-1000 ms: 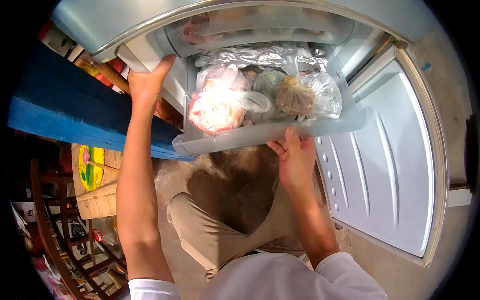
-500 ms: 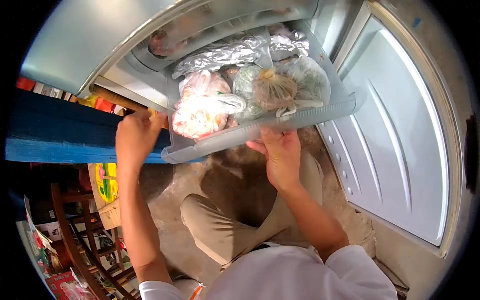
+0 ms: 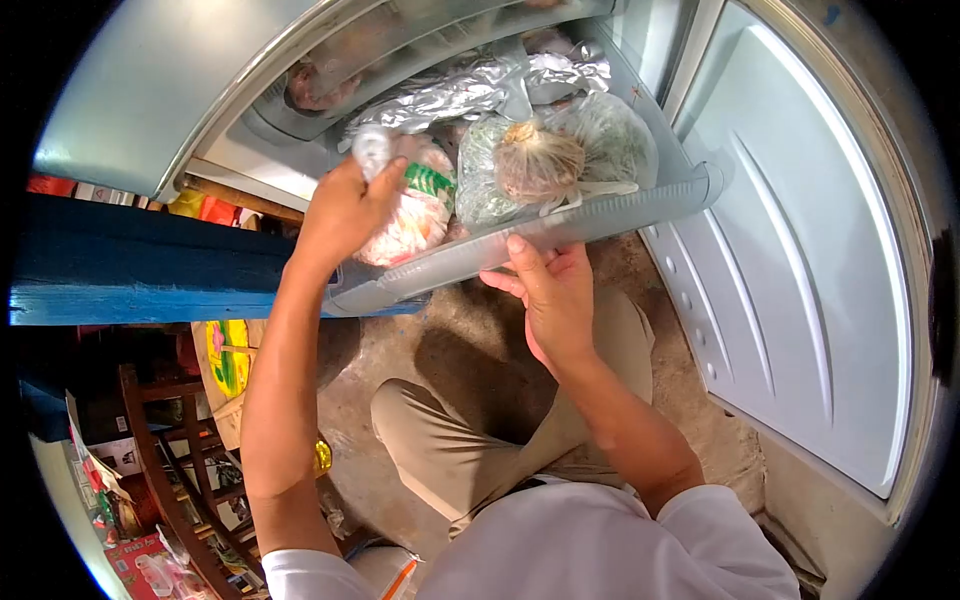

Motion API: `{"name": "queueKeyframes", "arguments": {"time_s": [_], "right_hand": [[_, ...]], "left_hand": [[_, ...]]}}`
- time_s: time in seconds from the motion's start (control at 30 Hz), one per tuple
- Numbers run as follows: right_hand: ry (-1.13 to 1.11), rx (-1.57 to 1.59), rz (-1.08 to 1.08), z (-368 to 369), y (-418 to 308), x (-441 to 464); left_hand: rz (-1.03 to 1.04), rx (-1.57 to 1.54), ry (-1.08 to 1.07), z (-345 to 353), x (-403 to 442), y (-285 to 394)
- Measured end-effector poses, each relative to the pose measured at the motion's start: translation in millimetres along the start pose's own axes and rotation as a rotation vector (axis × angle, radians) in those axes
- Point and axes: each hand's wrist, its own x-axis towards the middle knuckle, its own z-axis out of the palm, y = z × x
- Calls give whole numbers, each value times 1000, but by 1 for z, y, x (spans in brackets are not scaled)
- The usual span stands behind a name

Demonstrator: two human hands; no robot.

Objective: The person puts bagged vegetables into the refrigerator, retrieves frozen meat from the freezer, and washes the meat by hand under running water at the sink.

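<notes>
A clear drawer [image 3: 440, 272] is pulled out of the fridge, and my right hand [image 3: 555, 290] grips its front edge with the thumb on top. At the drawer's left side, my left hand [image 3: 350, 205] is closed on the gathered top of a plastic bag [image 3: 408, 225] with pink and white contents and a green print. Beside it lie a tied bag with a brownish lump [image 3: 537, 165], a bag of greenish contents [image 3: 612, 145] and crumpled foil [image 3: 440, 90] at the back.
The fridge door [image 3: 790, 240] stands open on the right. Another drawer [image 3: 390, 60] is above this one. A blue beam [image 3: 150, 265] runs along the left, over a wooden stool [image 3: 232, 410] and a dark chair frame [image 3: 150, 460]. My crossed legs are below.
My left hand has left the fridge's left edge, moved right into the drawer and taken hold of the pink and white bag's top. My right hand stays on the drawer's front.
</notes>
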Motion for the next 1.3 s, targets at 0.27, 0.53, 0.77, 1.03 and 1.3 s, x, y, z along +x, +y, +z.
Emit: {"name": "queueKeyframes", "arguments": {"time_s": [0.27, 0.53, 0.77, 1.03, 1.3], "right_hand": [[-15, -4, -4, 0, 1, 0], [-15, -42, 0, -3, 1, 0], [-9, -60, 4, 0, 1, 1], [18, -65, -35, -2, 3, 2], [13, -110, -54, -5, 8, 3]], "left_hand": [[61, 242, 42, 10, -9, 39], [54, 207, 49, -8, 5, 25], [11, -447, -209, -69, -3, 25], [-102, -1023, -36, -99, -50, -42], [-90, -1410, 37, -83, -91, -93]]}}
